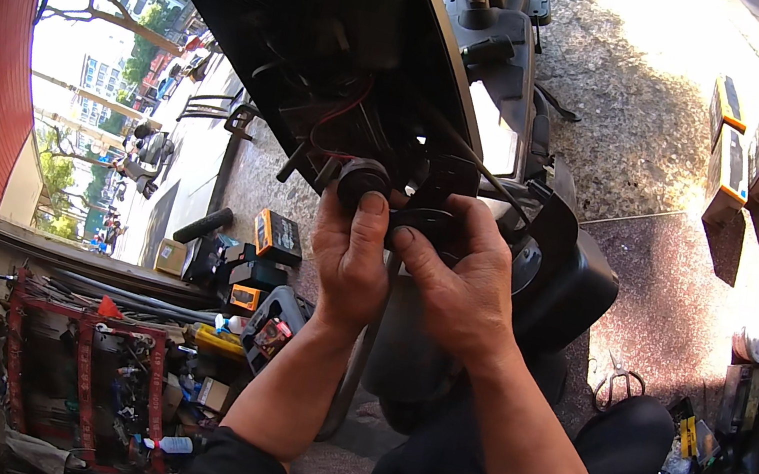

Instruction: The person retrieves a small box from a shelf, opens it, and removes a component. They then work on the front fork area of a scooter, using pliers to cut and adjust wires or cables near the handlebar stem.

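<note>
In front of me stands a scooter-like vehicle, its dark body panel (454, 47) tilted up over loose wiring. My left hand (349, 267) is closed around a round black part with a silvery rim (365, 177), its thumb pressed on the near side. Thin red wires (325, 133) run close behind that part. Beside it, my right hand (464, 288) pinches a thin, dark, rounded piece (425, 220) between thumb and fingers. The two hands almost touch, and their fingertips are partly hidden in shadow. Below them is a dark rounded cylinder (418, 335) of the vehicle.
Several black-and-orange boxes (733, 162) stand on the paving at the right. Scissors (620, 383) lie near my right knee, by scattered tools (694, 440). To the left are a red metal rack (81, 377), a grey tool tray (279, 326) and another black-and-orange box (278, 234).
</note>
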Available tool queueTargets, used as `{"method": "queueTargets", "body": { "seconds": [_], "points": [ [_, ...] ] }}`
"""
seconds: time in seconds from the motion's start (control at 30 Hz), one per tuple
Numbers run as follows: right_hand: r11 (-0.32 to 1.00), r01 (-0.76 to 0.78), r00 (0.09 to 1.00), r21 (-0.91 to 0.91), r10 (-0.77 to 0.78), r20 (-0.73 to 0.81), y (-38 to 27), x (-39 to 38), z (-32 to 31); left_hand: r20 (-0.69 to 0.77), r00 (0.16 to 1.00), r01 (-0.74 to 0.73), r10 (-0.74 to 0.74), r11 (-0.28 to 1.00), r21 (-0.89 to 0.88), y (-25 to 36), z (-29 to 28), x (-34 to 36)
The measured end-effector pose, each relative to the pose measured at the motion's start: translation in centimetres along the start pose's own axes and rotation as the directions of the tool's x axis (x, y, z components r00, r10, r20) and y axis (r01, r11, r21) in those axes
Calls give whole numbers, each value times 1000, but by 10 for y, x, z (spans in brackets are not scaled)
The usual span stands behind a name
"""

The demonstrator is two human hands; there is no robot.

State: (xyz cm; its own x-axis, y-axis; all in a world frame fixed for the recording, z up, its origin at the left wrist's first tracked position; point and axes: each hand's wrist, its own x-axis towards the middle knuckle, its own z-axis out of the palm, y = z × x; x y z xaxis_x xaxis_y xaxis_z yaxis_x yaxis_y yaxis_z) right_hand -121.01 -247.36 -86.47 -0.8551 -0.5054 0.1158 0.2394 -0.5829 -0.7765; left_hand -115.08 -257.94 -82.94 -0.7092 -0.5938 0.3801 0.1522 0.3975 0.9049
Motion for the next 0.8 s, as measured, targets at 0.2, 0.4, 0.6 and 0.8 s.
{"method": "queueTargets", "body": {
  "seconds": [0.2,0.4,0.6,0.8],
  "points": [
    [974,-47,999,-224,51,14,-12,18,-5,44,999,-5,5,1000,4,13,-2,-3],
    [917,22,1000,-398,-16,18,-16,30,-3,38,999,42,-39,996,-83,15,-3,-3],
    [886,4,999,-465,-26,-40,-21,36,0,79,989,137,-127,982,-133,9,-4,0],
    [877,6,995,-480,-55,-87,-11,35,8,51,987,160,-155,981,-106,10,-6,2]
  ]
}}
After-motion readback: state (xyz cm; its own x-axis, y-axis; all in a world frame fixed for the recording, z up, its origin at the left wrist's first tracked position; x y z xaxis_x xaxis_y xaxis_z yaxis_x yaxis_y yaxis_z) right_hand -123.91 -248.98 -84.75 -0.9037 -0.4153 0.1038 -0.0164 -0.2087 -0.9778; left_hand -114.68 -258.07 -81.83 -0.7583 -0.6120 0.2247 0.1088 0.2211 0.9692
